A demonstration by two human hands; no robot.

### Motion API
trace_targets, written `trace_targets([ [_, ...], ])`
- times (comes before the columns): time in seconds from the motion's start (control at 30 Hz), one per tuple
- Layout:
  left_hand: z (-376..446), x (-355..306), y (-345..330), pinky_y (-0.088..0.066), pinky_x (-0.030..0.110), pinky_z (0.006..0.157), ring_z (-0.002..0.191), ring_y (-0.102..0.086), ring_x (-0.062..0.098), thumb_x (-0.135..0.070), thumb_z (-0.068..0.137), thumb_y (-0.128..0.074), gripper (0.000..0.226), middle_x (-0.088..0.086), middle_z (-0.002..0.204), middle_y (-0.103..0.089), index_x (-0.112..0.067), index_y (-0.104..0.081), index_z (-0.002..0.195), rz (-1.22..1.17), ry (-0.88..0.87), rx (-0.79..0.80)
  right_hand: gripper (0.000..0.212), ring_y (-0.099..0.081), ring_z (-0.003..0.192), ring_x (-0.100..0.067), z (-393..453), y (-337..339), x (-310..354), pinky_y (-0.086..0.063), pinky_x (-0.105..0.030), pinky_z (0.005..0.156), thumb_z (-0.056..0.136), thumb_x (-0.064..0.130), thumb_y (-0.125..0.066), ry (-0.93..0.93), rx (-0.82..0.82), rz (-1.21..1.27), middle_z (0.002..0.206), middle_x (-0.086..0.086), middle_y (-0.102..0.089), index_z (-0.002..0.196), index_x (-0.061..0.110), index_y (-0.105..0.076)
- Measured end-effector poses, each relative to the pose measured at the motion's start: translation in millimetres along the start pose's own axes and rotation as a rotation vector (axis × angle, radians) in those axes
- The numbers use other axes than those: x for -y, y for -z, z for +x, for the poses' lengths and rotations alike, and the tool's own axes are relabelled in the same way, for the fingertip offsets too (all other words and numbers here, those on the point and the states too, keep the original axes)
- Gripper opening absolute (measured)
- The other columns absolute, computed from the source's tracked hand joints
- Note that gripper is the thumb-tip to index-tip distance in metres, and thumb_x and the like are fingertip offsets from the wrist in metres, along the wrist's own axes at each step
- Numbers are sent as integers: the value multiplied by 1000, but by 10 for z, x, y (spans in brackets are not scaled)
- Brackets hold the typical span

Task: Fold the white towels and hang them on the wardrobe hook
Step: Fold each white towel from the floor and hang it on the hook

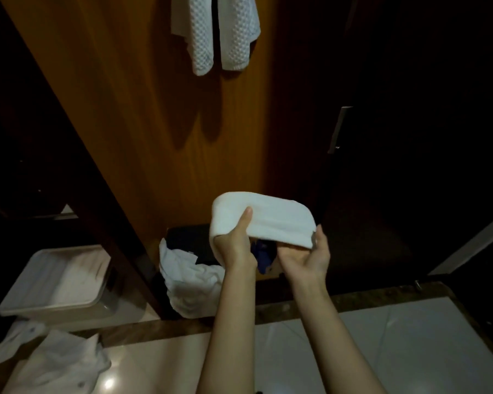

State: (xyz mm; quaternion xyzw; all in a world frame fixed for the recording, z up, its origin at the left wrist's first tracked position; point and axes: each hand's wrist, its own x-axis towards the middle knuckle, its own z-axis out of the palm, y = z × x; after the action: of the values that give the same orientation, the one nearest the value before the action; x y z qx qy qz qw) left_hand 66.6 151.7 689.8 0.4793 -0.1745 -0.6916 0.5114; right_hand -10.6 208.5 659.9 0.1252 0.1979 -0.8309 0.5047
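A folded white towel (273, 216) is held in the air in front of the wooden wardrobe panel (165, 123). My left hand (236, 240) grips its left end, thumb on top and fingers hidden underneath. My right hand (308, 255) lies palm up under the towel's right end, with the thumb against the hem. Two white waffle towels (214, 32) hang side by side at the top of the panel; the hook itself is out of view.
A dark basket (194, 243) with white and blue cloth stands on the floor at the foot of the panel. A beige bin (52, 285) sits at the left. White garments (60, 362) lie on the glossy floor. A dark door with a metal handle (337, 129) is at the right.
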Motion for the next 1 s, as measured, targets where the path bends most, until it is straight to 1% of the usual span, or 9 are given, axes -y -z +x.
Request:
trace_targets([
  [0.07, -28, 21, 19, -49, 16, 47, 71, -57, 5, -14, 70, -81, 35, -9, 81, -58, -25, -50, 83, 16, -39, -54, 44, -60, 111, -33, 15, -8, -19, -51, -48, 87, 92, 33, -54, -28, -29, -21, 122, -16, -63, 131, 13, -52],
  [0.13, -36, 23, 29, -43, 11, 42, 68, -53, 2, -18, 70, -81, 39, -11, 80, -55, -25, -49, 91, 30, -35, -94, 47, -57, 116, -34, 9, 6, -11, -45, -49, 98, 91, 37, -53, -76, -33, -5, 126, -16, -60, 131, 12, -53],
  [0.23, 32, 14, 65, -48, 22, 59, 80, -60, 14, -22, 69, -82, 60, 1, 100, -62, -11, -51, 120, 4, 43, -167, 49, -54, 118, -38, -2, 27, 36, -38, -51, 105, 90, 39, -53, -109, -79, -1, 127, -18, -59, 131, 13, -52],
  [0.3, 58, 24, 86, -48, 30, 67, 84, -61, 19, -24, 69, -83, 66, 8, 110, -63, -6, -51, 125, -28, 109, -196, 49, -54, 117, -39, -14, 53, 50, -38, -51, 104, 90, 41, -52, -125, -113, 20, 126, -20, -58, 130, 12, -52],
  [0.43, 70, 82, 111, -48, 32, 65, 72, -57, 14, -28, 71, -81, 67, 5, 99, -60, -9, -49, 126, -48, 122, -241, 49, -54, 117, -36, 7, 21, 130, -41, -49, 102, 90, 43, -51, -52, -149, -13, 128, -16, -58, 130, 15, -53],
  [0.53, 120, 85, 176, -49, 31, 61, 87, -62, 21, -38, 80, -70, 49, 7, 100, -63, -12, -54, 119, -121, 139, -194, 45, -59, 111, -33, 12, 33, 161, -48, -48, 91, 90, 43, -55, 3, -169, -52, 124, -13, -62, 126, 16, -56],
  [0.7, 171, 126, 250, -53, 44, 85, 99, -63, 27, -49, 83, -60, 47, 8, 109, -66, -17, -59, 117, -153, 131, -214, 43, -58, 110, -33, 76, 28, 232, -48, -48, 94, 89, 43, -55, -53, -312, -81, 122, -8, -61, 122, 15, -57],
  [0.87, 147, 164, 248, -53, 34, 62, 77, -62, 21, -31, 86, -61, 29, 6, 86, -63, -13, -52, 107, -264, 182, -220, 51, -56, 113, -35, 113, 51, 193, -45, -48, 97, 87, 42, -57, -45, -345, -53, 121, -13, -60, 129, 14, -51],
  [1.0, 102, 120, 174, -49, 28, 52, 71, -61, 18, -27, 86, -61, 27, 4, 82, -62, -14, -50, 107, -295, 203, -164, 46, -63, 102, -35, 89, 53, 198, -52, -46, 84, 87, 33, -58, -82, -144, -77, 116, -18, -64, 127, 11, -52],
])
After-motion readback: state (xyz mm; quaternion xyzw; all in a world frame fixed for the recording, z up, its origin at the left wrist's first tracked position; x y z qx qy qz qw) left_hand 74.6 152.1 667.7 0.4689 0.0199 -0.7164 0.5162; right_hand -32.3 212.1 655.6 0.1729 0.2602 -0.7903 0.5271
